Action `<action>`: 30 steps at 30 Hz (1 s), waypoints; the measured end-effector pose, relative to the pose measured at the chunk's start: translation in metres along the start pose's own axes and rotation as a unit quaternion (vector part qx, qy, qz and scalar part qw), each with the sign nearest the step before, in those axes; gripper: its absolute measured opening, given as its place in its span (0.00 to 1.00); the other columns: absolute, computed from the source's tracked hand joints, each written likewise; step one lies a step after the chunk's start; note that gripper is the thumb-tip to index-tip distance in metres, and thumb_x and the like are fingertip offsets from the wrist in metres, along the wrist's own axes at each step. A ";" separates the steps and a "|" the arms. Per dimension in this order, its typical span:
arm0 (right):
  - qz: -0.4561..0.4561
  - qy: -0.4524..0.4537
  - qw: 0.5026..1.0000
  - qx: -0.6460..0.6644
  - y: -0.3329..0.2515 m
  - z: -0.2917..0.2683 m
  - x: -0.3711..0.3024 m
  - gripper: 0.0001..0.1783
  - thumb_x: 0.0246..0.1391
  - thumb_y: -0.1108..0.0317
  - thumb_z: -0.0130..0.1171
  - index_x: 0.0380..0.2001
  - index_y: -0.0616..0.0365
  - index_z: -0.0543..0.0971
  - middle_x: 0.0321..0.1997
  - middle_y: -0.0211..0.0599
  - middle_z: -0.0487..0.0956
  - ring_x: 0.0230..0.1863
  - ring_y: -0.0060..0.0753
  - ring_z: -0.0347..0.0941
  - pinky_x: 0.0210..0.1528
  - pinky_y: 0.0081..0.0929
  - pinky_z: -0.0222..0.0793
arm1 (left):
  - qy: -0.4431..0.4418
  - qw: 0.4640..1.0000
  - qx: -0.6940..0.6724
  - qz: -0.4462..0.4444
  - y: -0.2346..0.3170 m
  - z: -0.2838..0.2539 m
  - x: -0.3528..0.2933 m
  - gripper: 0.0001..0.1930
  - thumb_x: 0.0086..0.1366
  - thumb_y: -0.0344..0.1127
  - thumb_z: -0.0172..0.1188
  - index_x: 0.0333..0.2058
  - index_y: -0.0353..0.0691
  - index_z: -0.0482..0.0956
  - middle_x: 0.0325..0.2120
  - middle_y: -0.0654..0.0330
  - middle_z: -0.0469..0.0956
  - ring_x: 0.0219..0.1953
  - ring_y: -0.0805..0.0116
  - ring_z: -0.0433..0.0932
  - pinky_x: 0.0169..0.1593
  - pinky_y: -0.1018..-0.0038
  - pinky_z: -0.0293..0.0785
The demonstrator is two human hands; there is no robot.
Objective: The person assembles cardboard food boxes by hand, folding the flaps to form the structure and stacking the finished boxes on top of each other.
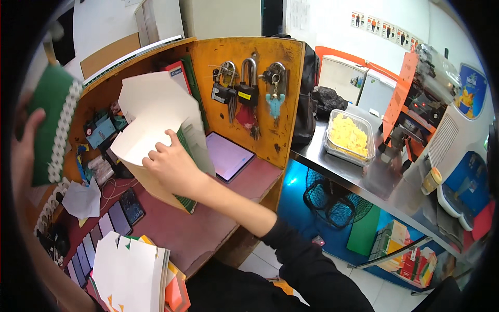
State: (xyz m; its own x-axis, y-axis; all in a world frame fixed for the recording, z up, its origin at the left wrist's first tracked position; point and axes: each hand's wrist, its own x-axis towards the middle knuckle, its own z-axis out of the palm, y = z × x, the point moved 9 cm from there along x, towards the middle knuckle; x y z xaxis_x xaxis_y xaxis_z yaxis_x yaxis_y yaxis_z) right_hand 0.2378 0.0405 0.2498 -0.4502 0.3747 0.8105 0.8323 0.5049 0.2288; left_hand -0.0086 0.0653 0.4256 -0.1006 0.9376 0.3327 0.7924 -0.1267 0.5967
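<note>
At the far left, the left hand (27, 136) has its thumb over the near edge of a green piece with a white scalloped border (56, 127), gripping it upright above the counter (208, 221); its other fingers are blurred and lost in the dark rim. Below, a row of phones (120, 218) lies partly behind a stack of cut cartons (127, 270), which the lower edge crops. Further right, an open carton (143, 141), white inside, stands tilted with its flap up, right under the right hand (174, 162). That hand's fingers bend over the carton's edge, touching it; the thumb is hidden, so I cannot tell whether they pinch. Just beyond lies a tablet (230, 155), partly covered by the carton.
</note>
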 end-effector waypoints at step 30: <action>0.370 -0.058 0.832 -0.409 0.149 -0.423 -0.259 0.21 0.22 0.86 0.49 0.29 0.68 0.64 0.33 0.50 0.65 0.41 0.55 0.60 0.43 0.40 0.57 | 0.094 0.847 0.383 0.356 -0.207 0.256 -0.338 0.09 0.58 0.34 0.51 0.31 0.38 0.79 0.27 0.58 0.79 0.24 0.74 0.77 0.21 0.78 0.69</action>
State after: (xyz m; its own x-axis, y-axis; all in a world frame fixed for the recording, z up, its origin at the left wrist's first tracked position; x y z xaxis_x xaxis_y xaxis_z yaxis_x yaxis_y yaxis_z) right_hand 0.6152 -0.3101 0.3022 0.2940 0.4445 0.8461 0.8166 -0.5769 0.0193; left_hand 0.0151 -0.1429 0.0024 0.5297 0.6354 0.5619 0.8433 -0.3238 -0.4289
